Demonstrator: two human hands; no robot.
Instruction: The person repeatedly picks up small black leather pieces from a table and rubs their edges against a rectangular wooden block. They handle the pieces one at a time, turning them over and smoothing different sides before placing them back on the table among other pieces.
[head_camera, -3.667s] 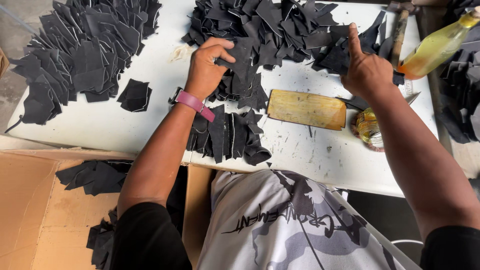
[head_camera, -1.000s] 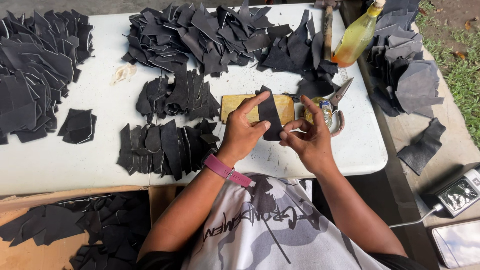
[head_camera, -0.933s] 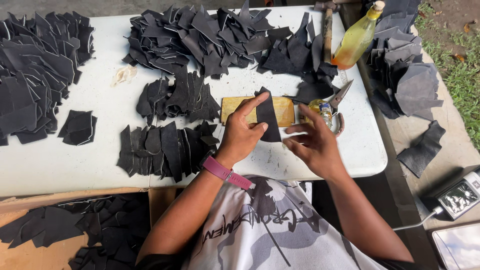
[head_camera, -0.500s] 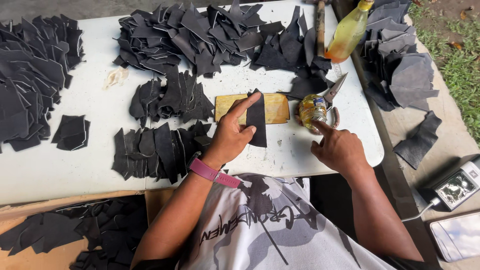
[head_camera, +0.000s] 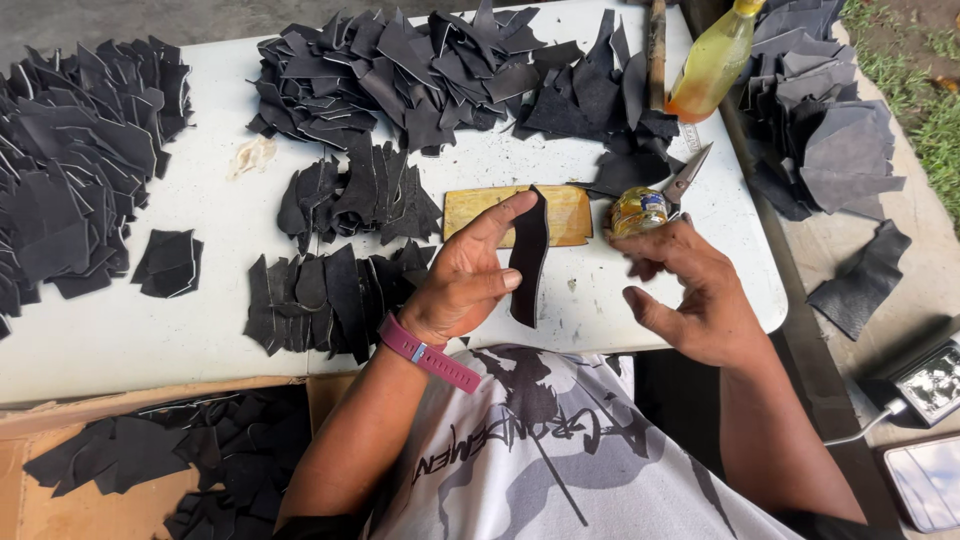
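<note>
A narrow black leather strip (head_camera: 528, 255) stands upright in the left hand (head_camera: 462, 280), pinched between thumb and fingers above the yellow board (head_camera: 518, 213) on the white table (head_camera: 120, 340). The right hand (head_camera: 690, 295) hovers half-open and empty just beside a small glue jar (head_camera: 638, 210), scissors (head_camera: 685, 178) behind it. A cardboard box (head_camera: 30, 490) at lower left holds black offcuts (head_camera: 190, 455); a bottle (head_camera: 712, 65) holds amber liquid. Half a second ago the right hand was at the jar; it has since drawn back towards the body, while the left hand still grips the strip
</note>
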